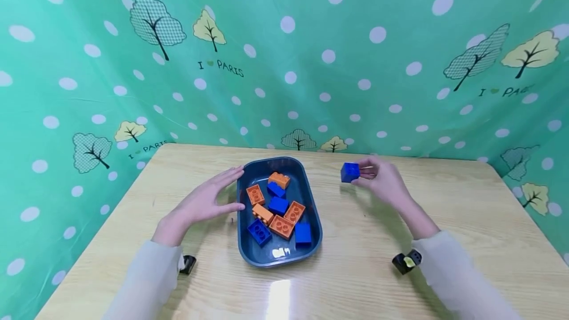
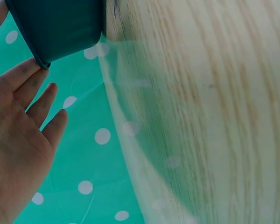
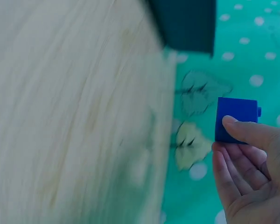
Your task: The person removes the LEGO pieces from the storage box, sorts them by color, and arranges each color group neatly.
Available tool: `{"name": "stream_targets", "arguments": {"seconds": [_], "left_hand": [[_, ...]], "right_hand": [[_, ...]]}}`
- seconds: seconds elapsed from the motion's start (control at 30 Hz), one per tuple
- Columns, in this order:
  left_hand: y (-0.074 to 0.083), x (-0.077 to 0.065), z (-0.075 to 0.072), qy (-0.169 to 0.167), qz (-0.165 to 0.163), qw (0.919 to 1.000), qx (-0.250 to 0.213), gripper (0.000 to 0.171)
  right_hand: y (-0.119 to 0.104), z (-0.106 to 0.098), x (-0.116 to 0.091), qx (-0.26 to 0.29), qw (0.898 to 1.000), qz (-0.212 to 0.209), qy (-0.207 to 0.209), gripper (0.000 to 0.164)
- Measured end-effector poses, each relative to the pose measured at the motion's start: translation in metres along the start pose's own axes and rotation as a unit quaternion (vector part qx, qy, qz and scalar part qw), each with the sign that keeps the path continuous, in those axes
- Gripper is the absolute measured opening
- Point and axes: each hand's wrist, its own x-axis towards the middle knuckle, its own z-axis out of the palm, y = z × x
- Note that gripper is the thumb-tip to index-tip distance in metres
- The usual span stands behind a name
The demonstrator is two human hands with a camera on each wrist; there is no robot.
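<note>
A dark blue tray (image 1: pixel 244 253) stands on the table with several orange and blue toy bricks lying loose inside. My left hand (image 1: pixel 202 204) touches the tray's left rim with its fingers extended; in the left wrist view the fingertips of that hand (image 2: pixel 25 126) meet the tray's edge (image 2: pixel 65 28). To the right of the tray, my right hand (image 1: pixel 384 181) pinches a blue toy brick (image 1: pixel 349 172) between thumb and fingers, above the table. The right wrist view shows this blue brick (image 3: pixel 237 114) with its stud side facing right.
The wooden table (image 1: pixel 355 270) ends at a green dotted cloth (image 1: pixel 266 88) hanging behind it. Inside the tray, an orange brick (image 1: pixel 282 226) lies near a blue brick (image 1: pixel 303 233). Black wrist cameras sit at both cuffs, the right one (image 1: pixel 406 261) close above the table.
</note>
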Motion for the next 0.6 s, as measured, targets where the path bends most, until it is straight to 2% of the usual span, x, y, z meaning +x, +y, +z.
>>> {"name": "stream_targets", "arguments": {"seconds": [0.13, 0.23, 0.43, 0.6], "left_hand": [[0.000, -0.004, 0.002, 0.009, -0.002, 1.0000, -0.003, 0.089], [0.000, -0.006, 0.001, 0.005, -0.006, 1.0000, -0.004, 0.089], [-0.002, -0.005, 0.003, -0.001, -0.003, 1.0000, -0.005, 0.090], [0.000, 0.000, 0.002, -0.003, -0.006, 1.0000, -0.007, 0.090]], "right_hand": [[0.022, -0.002, 0.006, -0.034, 0.999, 0.018, 0.000, 0.036], [0.032, -0.003, 0.012, -0.068, 0.997, 0.025, -0.023, 0.034], [0.037, -0.005, 0.019, -0.172, 0.982, 0.034, -0.074, 0.037], [0.037, -0.008, 0.024, -0.195, 0.975, 0.042, -0.101, 0.046]]}}
